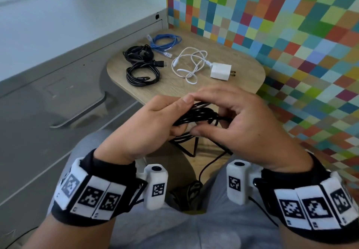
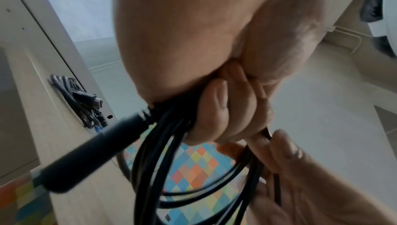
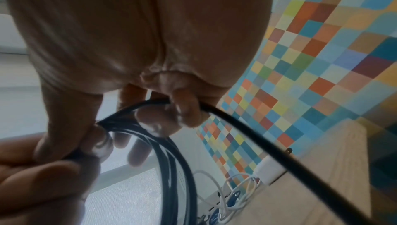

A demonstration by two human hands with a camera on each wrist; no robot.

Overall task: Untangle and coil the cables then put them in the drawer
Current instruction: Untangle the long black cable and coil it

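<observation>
A black cable (image 1: 200, 115) is wound into several loops between both hands, above my lap. My left hand (image 1: 155, 120) grips the bundle of loops (image 2: 163, 160), its fingers curled round them, and a thick black plug (image 2: 90, 150) sticks out beside that hand. My right hand (image 1: 233, 116) curls its fingers round a strand (image 3: 214, 109) of the same cable, whose loose tail (image 1: 211, 163) hangs down toward my lap. On the small wooden table (image 1: 242, 62) lie two black coils (image 1: 141, 74), a blue coiled cable (image 1: 167, 42) and a loose white cable (image 1: 190, 64) with its white charger (image 1: 221, 71).
A grey cabinet with a handled drawer front (image 1: 64, 97) stands to the left of the table. A wall of coloured squares (image 1: 291, 35) runs behind and to the right. My grey-trousered legs (image 1: 174, 229) are below the hands.
</observation>
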